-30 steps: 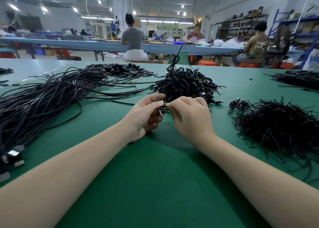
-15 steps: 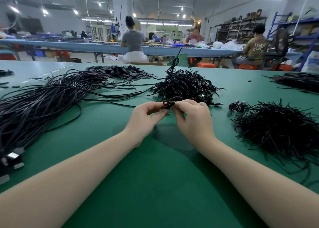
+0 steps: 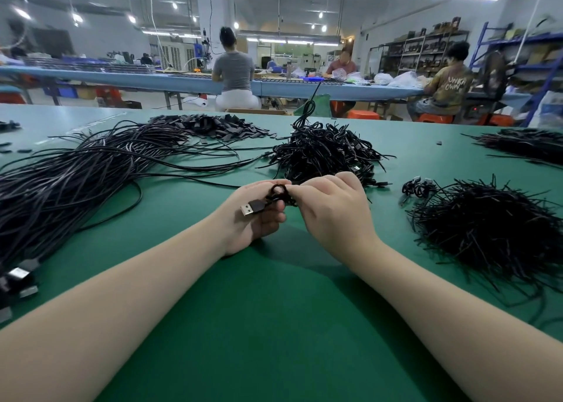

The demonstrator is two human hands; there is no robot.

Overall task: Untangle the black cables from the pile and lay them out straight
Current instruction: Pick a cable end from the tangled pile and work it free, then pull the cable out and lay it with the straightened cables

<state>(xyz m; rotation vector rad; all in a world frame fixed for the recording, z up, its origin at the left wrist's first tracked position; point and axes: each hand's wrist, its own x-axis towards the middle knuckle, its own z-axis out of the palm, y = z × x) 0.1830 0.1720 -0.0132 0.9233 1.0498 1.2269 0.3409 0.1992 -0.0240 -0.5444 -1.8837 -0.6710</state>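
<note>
Coiled black USB cable is pinched between both hands, held just above the green table, centre of the near half. Left hand grips it from below-left with fingers curled under; right hand grips the coil from the right with thumb and fingertips. Hands nearly touching each other at the coil.

USB-A plug sticks out of the left hand's grip, metal end pointing left and slightly toward the near edge; plug axis roughly parallel to the near edge. The rest of the cable is a small tight loop, no clear long axis.

Just behind the hands: tangled cable pile, one strand standing up from its top. Left side of the table: long bundle of straightened cables running from the left near edge toward the far centre, plugs at the near-left end. Right side: heap of short black ties, with a few small coiled cables at its left edge. Far centre: pile of flat black pieces. Far right edge: another black pile.

Nothing between the hands and the near edge.
</note>
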